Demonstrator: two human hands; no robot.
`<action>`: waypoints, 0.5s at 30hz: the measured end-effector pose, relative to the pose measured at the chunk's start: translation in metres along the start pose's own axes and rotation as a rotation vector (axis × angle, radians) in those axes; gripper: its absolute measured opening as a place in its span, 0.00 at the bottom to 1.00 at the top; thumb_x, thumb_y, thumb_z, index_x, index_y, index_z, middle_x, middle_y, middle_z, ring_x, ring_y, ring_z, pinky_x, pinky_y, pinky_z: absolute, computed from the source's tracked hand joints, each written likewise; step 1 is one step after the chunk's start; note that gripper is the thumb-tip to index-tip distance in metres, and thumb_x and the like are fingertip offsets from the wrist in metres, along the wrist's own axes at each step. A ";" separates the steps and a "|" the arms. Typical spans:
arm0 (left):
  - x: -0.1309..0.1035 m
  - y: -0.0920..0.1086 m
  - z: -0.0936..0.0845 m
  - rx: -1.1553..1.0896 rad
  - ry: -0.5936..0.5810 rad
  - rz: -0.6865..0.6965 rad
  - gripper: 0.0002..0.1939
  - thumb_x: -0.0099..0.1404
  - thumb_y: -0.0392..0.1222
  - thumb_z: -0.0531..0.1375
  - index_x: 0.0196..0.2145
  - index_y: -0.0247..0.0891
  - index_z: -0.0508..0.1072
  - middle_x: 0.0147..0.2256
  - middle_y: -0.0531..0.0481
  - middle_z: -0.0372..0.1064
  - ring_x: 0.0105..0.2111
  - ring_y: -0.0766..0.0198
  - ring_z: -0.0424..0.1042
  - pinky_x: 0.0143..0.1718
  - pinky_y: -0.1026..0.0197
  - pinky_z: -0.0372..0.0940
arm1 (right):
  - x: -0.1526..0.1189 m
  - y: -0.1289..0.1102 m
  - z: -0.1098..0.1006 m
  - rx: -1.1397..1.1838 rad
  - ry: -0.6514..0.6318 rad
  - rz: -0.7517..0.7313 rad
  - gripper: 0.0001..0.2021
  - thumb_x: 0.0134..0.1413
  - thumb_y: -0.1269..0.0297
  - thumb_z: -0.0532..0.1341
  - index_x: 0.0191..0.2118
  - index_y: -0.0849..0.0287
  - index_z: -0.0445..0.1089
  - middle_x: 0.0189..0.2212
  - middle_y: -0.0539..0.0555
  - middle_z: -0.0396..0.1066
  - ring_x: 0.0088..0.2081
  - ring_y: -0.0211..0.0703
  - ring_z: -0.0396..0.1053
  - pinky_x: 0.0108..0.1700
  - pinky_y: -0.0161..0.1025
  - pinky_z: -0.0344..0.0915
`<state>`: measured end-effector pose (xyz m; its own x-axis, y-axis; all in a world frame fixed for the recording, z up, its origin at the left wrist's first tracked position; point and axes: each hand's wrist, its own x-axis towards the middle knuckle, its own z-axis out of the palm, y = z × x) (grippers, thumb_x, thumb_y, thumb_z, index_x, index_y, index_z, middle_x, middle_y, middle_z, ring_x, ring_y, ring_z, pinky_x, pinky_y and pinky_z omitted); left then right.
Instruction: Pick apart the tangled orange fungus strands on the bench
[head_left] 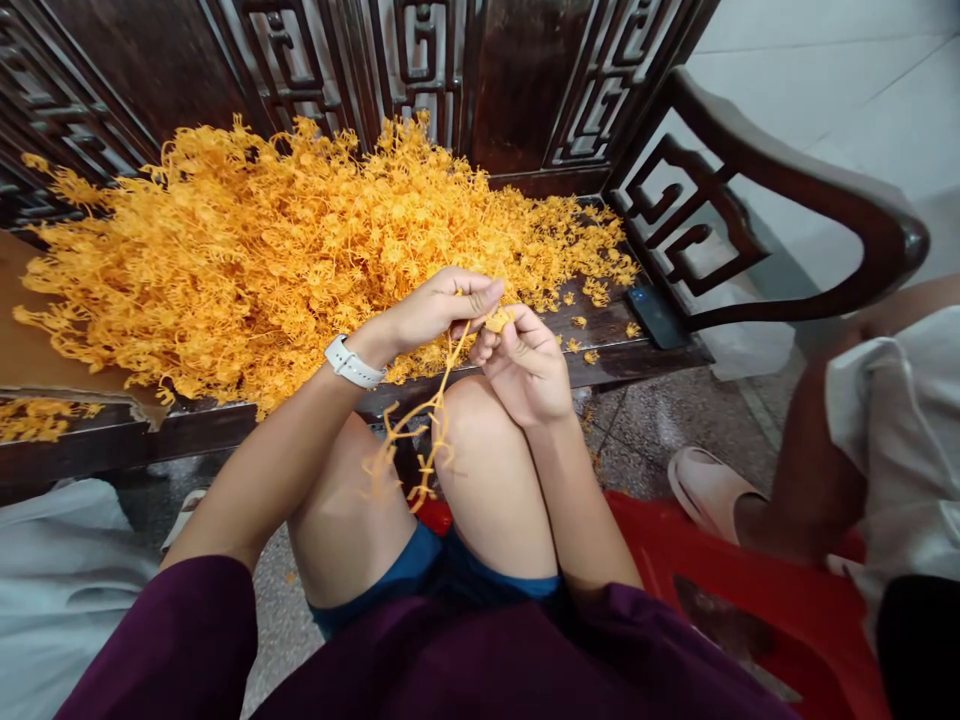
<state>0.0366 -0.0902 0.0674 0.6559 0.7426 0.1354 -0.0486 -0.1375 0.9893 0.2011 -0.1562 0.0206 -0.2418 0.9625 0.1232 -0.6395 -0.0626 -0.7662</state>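
Observation:
Above my knees, my left hand [439,308], with a white band at its wrist, is closed on a thin orange branching plastic stem [437,400]. The stem's forked ends hang down between my knees. Close beside it, my right hand [534,372] pinches a small orange plastic flower piece [498,321] between thumb and fingers. Whether that piece is joined to the stem I cannot tell. Behind both hands spreads a large heap of orange plastic sprigs [300,240] on a dark wooden bench [622,362].
Loose orange pieces [596,292] lie at the heap's right end, near a dark phone [657,318]. The bench's curved armrest [810,185] rises at right. A cardboard sheet [67,345] is at left. People sit on both sides; a red plastic stool [697,580] is at lower right.

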 end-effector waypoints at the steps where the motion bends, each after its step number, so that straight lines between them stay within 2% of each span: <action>1: -0.001 0.000 0.000 -0.011 0.000 0.000 0.39 0.63 0.79 0.65 0.21 0.39 0.66 0.19 0.54 0.62 0.19 0.71 0.58 0.24 0.59 0.52 | 0.000 0.000 0.001 0.002 -0.018 -0.004 0.14 0.60 0.56 0.79 0.39 0.55 0.76 0.30 0.46 0.74 0.31 0.33 0.69 0.38 0.32 0.70; 7: -0.007 0.006 0.002 -0.077 -0.021 0.029 0.36 0.66 0.75 0.66 0.22 0.39 0.69 0.18 0.54 0.62 0.18 0.72 0.56 0.23 0.60 0.51 | -0.003 -0.002 0.008 -0.044 -0.030 -0.063 0.15 0.60 0.55 0.78 0.38 0.54 0.74 0.29 0.46 0.73 0.31 0.33 0.69 0.38 0.32 0.70; 10: -0.008 0.013 0.002 0.042 0.038 0.101 0.35 0.66 0.72 0.68 0.22 0.37 0.71 0.19 0.55 0.61 0.19 0.73 0.56 0.24 0.62 0.52 | -0.005 0.001 0.009 -0.122 0.060 -0.170 0.13 0.62 0.55 0.77 0.39 0.54 0.76 0.32 0.47 0.77 0.33 0.35 0.74 0.39 0.34 0.72; 13: -0.007 0.017 0.002 0.208 0.136 0.197 0.36 0.65 0.72 0.70 0.19 0.37 0.68 0.19 0.57 0.60 0.22 0.74 0.56 0.26 0.64 0.52 | -0.005 0.005 0.006 -0.255 0.157 -0.296 0.13 0.62 0.54 0.77 0.38 0.52 0.74 0.32 0.47 0.79 0.33 0.37 0.77 0.38 0.36 0.76; 15: -0.007 0.019 0.002 0.256 0.145 0.232 0.37 0.67 0.70 0.69 0.19 0.37 0.65 0.20 0.57 0.59 0.22 0.75 0.56 0.26 0.64 0.53 | -0.003 0.007 0.004 -0.286 0.168 -0.346 0.14 0.61 0.54 0.77 0.37 0.51 0.72 0.31 0.45 0.78 0.31 0.37 0.77 0.38 0.37 0.77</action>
<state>0.0326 -0.0996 0.0854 0.5355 0.7547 0.3790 0.0185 -0.4592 0.8882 0.1945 -0.1611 0.0176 0.0861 0.9449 0.3160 -0.4295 0.3213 -0.8440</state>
